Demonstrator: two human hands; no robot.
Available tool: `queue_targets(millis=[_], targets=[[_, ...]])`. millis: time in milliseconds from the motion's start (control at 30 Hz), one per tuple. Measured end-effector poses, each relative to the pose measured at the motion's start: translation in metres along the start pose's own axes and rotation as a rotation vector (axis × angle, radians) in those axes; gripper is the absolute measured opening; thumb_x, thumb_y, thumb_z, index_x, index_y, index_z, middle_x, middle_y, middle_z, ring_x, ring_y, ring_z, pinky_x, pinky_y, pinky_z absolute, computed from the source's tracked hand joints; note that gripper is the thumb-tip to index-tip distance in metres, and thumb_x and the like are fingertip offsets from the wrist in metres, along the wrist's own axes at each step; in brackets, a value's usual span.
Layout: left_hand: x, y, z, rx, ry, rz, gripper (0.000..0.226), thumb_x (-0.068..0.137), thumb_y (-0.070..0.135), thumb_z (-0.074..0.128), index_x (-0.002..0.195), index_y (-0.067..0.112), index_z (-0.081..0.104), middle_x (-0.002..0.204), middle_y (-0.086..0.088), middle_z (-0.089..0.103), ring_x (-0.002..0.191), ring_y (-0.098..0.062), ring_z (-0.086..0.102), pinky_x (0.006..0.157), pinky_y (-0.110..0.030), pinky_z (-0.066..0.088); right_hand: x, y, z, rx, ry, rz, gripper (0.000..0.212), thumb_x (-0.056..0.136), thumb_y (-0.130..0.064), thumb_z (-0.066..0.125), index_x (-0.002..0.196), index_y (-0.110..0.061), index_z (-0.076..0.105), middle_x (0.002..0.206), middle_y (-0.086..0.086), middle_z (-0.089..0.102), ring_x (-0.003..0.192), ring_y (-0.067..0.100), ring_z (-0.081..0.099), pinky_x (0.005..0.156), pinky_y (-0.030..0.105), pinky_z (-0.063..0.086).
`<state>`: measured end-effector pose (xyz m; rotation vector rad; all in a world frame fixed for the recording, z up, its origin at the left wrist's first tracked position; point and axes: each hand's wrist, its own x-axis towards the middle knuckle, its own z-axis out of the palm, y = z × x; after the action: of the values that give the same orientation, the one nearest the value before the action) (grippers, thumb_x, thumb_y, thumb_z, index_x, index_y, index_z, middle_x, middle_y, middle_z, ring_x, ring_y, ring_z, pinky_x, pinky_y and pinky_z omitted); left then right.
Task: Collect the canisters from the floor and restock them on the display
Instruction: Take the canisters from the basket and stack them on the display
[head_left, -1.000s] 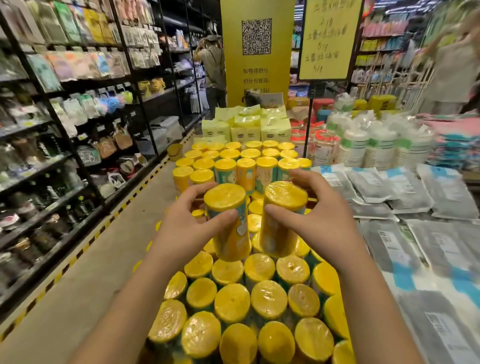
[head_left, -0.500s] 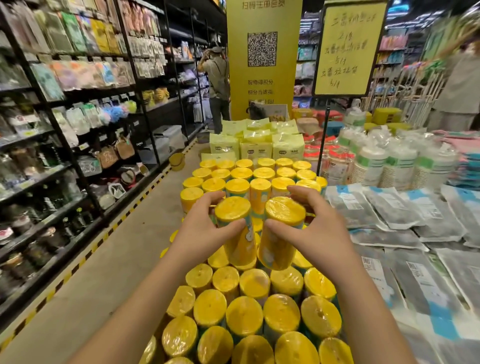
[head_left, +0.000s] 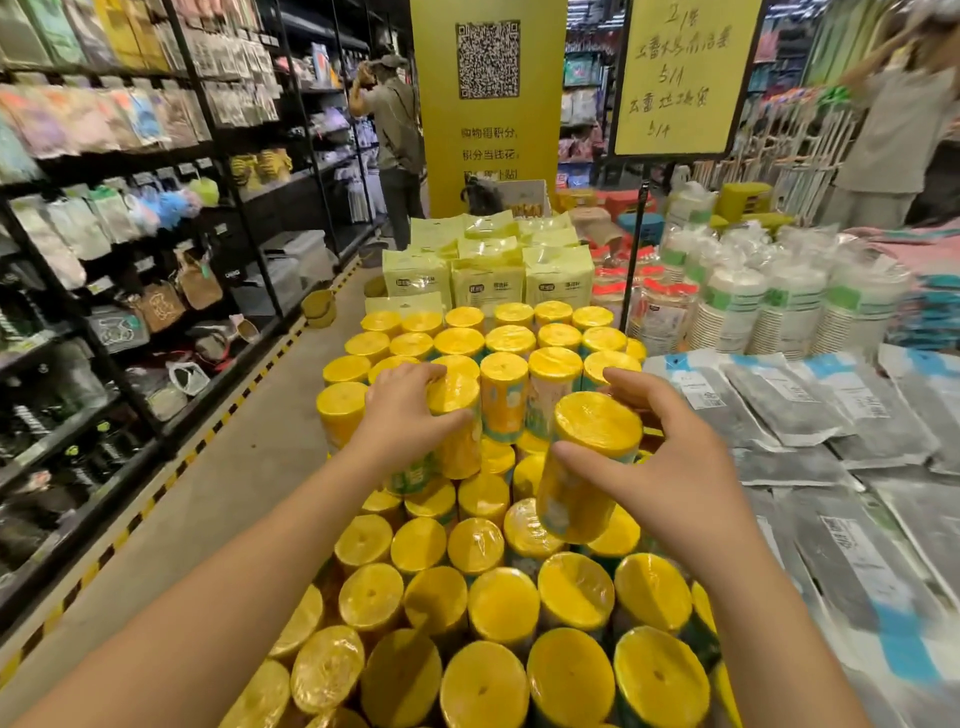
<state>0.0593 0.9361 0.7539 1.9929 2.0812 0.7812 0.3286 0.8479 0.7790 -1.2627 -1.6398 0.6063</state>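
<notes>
A: In the head view, what do the hands have?

B: One canister each. The left hand (head_left: 400, 415) is wrapped round the left canister (head_left: 460, 436), thumb on the near side and fingers over its far edge. That canister stands upright at the front of the raised back block of stacked canisters (head_left: 506, 338). Its foot is hidden by the hand and wrist, so I cannot tell whether it is set down.

A: And the other?

B: The right hand (head_left: 667, 467) grips the right canister (head_left: 587, 467) by its side, thumb in front and fingers curled behind the yellow lid. It leans a little, top towards the right, over the lower front tier. Its base overlaps the lids beneath; whether it touches them or sits just above, I cannot say.

A: What is cut off?

B: The nearest lids and both forearms run out of the bottom edge. The labels blur under shrink wrap.

A: Around them?

B: Grey packets (head_left: 779, 395) lie flat just to the right, smeared near the frame edge. Pale green packs (head_left: 483, 275) stand behind the canisters, with sleeved paper cups (head_left: 779, 306) behind on the right. A handwritten yellow sign (head_left: 680, 78) is cropped at the top. Dark shelves (head_left: 104, 260) line the left. A person (head_left: 395, 130) stands far down the aisle.
</notes>
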Motion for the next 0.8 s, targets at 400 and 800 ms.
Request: queue_targets(millis=[400,800], targets=[[0.003,-0.006,0.025,0.14,0.013,0.052,0.073,0.087,0.056,0.068,0.148,0.023,0.044,0.142,0.0,0.054,0.138,-0.027,0.04,0.123,-0.053,0.012,0.012,0.025,0.016,-0.02,-0.005,0.011,0.083,0.064,-0.057,0.088,0.136,-0.048,0.05,0.13,-0.027,0.058,0.116,-0.006,0.054,0.084,0.014,0.043],[-0.019,-0.016,0.021,0.107,0.131,0.105,0.071,0.084,0.058,0.072,0.144,0.029,0.046,0.141,0.007,0.05,0.137,-0.017,0.036,0.12,-0.051,0.022,0.084,0.051,0.087,-0.241,-0.18,-0.052,0.081,0.078,-0.05,0.083,0.147,-0.033,0.044,0.143,-0.009,0.048,0.13,0.011,0.047,0.096,0.025,0.04]])
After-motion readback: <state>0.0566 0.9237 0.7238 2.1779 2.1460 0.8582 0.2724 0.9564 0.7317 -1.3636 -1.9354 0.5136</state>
